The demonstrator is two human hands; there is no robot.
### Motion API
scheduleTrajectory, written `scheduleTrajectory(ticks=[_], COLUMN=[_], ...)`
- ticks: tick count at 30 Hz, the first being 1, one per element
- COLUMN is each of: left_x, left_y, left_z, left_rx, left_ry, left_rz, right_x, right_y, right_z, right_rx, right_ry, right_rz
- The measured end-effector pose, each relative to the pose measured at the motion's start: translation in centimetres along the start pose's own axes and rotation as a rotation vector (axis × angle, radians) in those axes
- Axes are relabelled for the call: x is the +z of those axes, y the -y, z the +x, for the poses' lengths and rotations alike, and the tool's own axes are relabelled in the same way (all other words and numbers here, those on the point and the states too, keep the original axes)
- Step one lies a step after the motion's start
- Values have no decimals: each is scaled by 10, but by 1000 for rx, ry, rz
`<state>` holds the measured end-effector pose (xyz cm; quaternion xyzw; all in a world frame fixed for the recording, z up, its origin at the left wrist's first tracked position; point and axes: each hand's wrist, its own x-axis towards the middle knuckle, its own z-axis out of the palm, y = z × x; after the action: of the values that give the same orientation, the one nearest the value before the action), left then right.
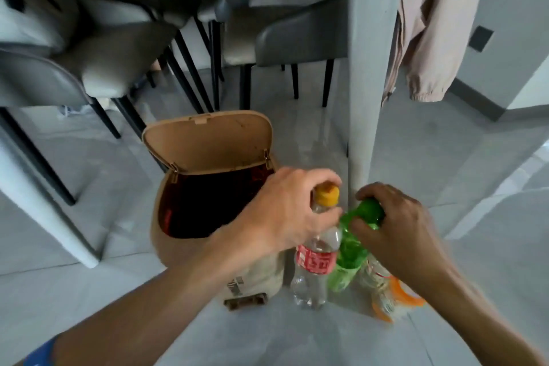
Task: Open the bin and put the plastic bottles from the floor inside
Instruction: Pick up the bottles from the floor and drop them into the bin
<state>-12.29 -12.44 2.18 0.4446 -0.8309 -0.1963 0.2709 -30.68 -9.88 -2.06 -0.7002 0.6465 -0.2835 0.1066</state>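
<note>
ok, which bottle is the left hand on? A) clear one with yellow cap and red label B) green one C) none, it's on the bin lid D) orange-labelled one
A: the left hand grips the neck of the clear bottle just under its yellow cap, while the right hand holds the green bottle.

Bare forearms, blue sleeve [41,350]

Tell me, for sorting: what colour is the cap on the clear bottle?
Yellow-orange cap, seen in the head view.
</note>
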Motion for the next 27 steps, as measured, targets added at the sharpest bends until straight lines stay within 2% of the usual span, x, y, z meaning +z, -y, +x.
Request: scheduleTrajectory(ticks=[7, 11, 14, 21, 27], left_x=[-157, -202, -197, -123, -86], left_y=[-25, -16, 16, 101, 150], left_z=[6, -13, -17, -23, -28], left_rx=[-4, -66, -146, -303, -390], left_ry=[-375, -402, -312, 22, 186], left_rz=[-19, 15, 91, 375, 400], right_x=[-70, -68, -35, 73, 130], right_y=[99, 128, 133, 114, 107], right_z=[53, 66, 75, 100, 117], right_rx=[-217, -301, -351, -297, -302], right_ry=[-329, -373, -279, 221, 403], right_rz=[233, 300, 252, -17, -193])
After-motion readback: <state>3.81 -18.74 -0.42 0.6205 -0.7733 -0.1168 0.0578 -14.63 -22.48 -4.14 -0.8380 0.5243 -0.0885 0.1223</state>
